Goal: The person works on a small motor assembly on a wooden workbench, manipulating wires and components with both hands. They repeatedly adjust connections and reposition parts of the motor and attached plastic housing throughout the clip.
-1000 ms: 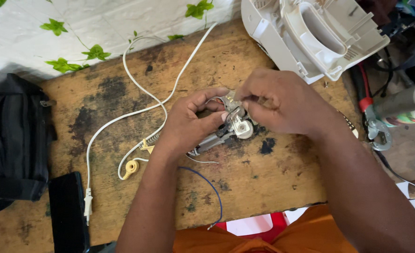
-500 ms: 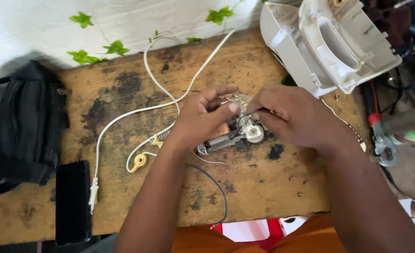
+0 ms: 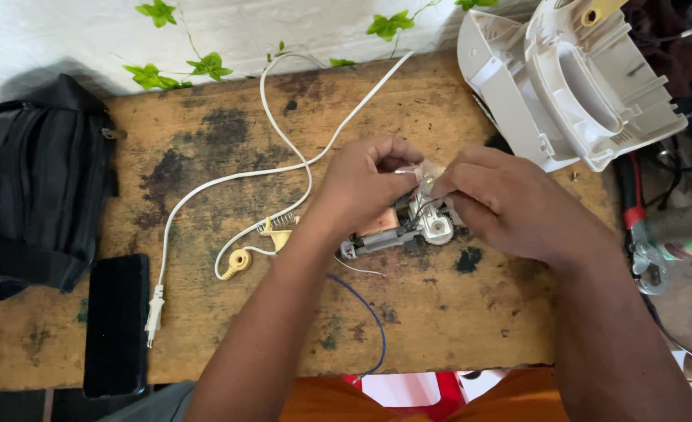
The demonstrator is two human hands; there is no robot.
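Observation:
Both hands meet over the middle of a worn wooden table (image 3: 205,156). My left hand (image 3: 361,184) and my right hand (image 3: 502,199) together grip a small metal motor assembly (image 3: 408,227) with copper windings and thin wires. The fingertips of both hands pinch its upper part. A white power cord (image 3: 283,168) runs from the assembly toward the back wall and loops round to a plug (image 3: 154,312) at the front left. A yellow plastic part (image 3: 240,260) lies on the cord beside my left wrist. A blue wire (image 3: 365,309) trails toward the front edge.
A white plastic appliance housing (image 3: 572,86) lies at the back right. A black bag (image 3: 37,187) sits at the left, with a black phone (image 3: 115,324) in front of it. Red-handled pliers (image 3: 639,234) and other tools lie at the right edge.
The view has shifted so the table contents sit further right and lower. Both hands stay on the motor assembly, fingers working at its top.

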